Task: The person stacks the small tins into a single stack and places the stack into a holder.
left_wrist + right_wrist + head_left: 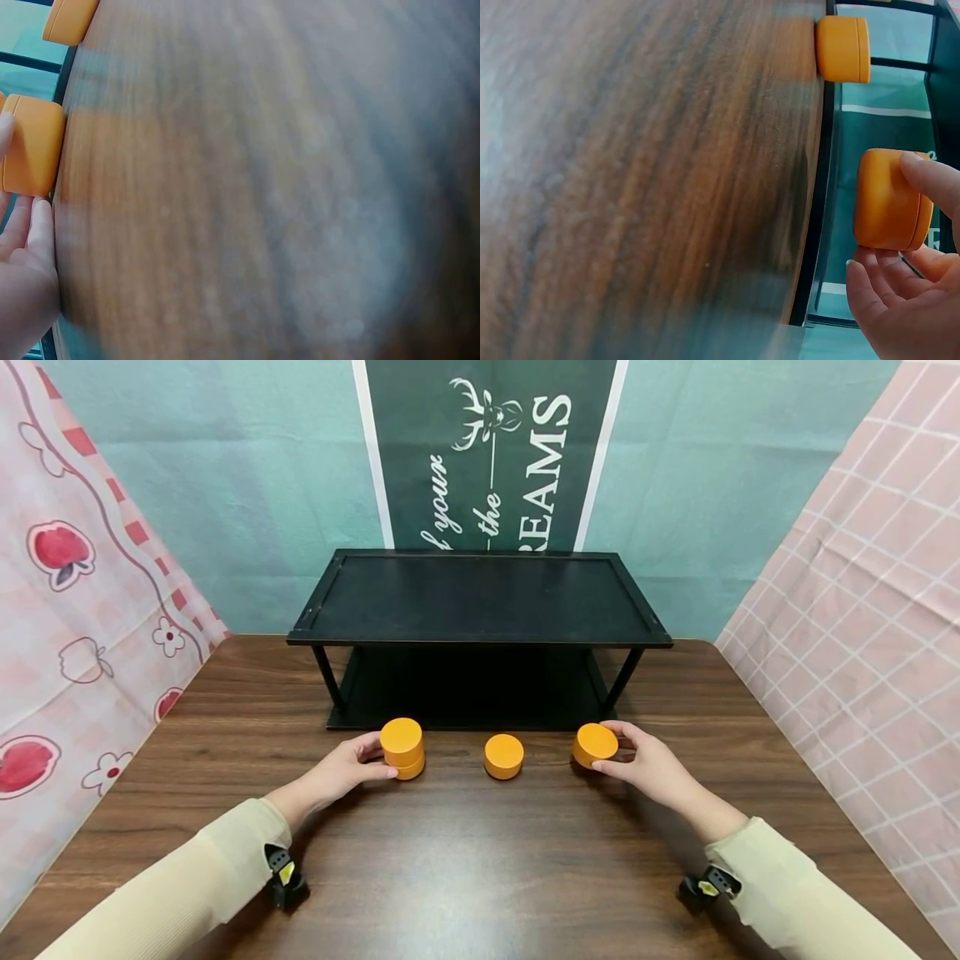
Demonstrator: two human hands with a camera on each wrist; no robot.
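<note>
In the head view, two round orange tins (pixel 402 740) stand stacked in front of the black shelf. My left hand (pixel 351 771) curls its thumb and fingers around the left side of that stack. In the left wrist view the lower tin (pixel 34 146) rests on the table; the upper one is mostly cut off by the frame's edge. My right hand (pixel 651 768) grips another orange tin (pixel 597 743) between thumb and fingers. The right wrist view shows this held tin (pixel 891 199) apart from the tabletop. A single orange tin (pixel 503 756) stands between the hands.
A black two-tier shelf (pixel 480 597) stands at the back of the wooden table (pixel 480 860), just behind the tins. Patterned cloths hang at both sides, and a teal cloth (pixel 225 485) with a dark green lettered panel (pixel 491 452) hangs behind.
</note>
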